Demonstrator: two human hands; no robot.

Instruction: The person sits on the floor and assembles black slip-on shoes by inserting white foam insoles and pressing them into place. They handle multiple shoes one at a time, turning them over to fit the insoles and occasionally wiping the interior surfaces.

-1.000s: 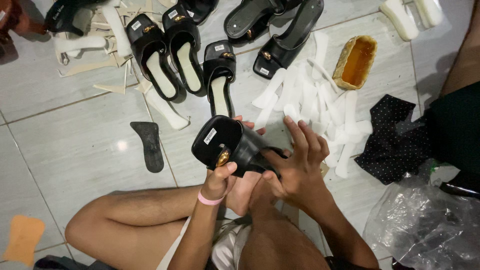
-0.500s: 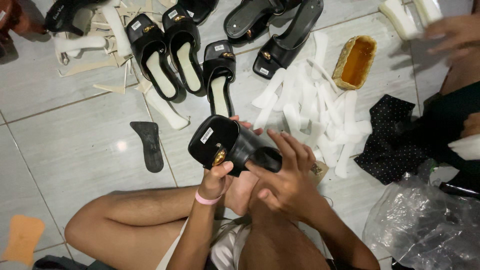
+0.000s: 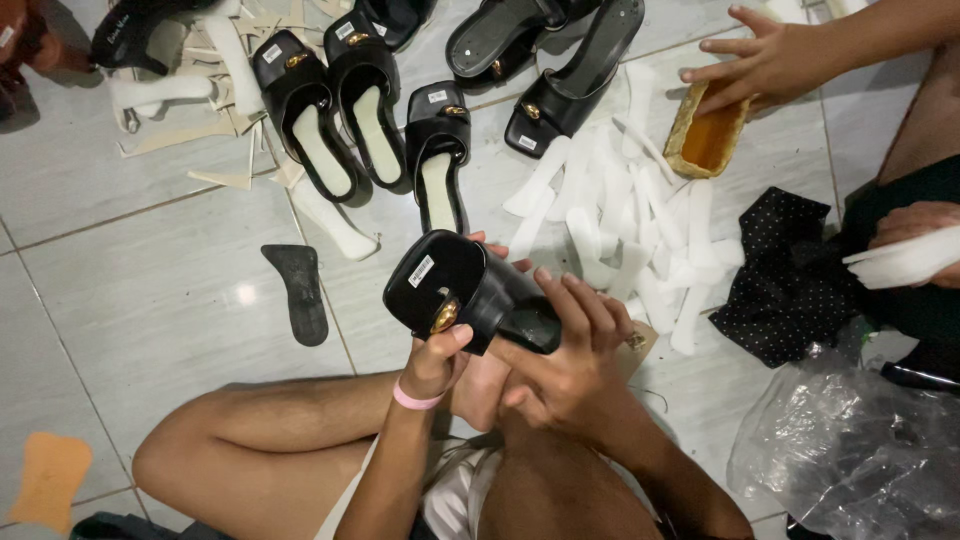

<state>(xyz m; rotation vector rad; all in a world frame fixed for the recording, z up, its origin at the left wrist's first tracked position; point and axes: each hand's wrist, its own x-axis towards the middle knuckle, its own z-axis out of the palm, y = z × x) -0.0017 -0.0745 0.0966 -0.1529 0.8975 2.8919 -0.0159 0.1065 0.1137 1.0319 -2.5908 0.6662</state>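
Sitting on grey floor tiles [image 3: 150, 330] — sandal [image 3: 465, 290] in hand

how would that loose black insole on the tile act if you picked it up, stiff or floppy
The black insole looks thin and flat, so it would probably flex and feel light. It lies flush on the glossy tile floor, so it may slide when pushed. It cannot roll.

Black sandal [image 3: 470, 290] with gold buckle [image 3: 444, 318], pink wristband [image 3: 414, 399], black white-dotted cloth [image 3: 785, 270].

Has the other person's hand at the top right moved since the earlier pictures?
Yes. The other person's hand has come in from the right edge and now touches the yellow tray.
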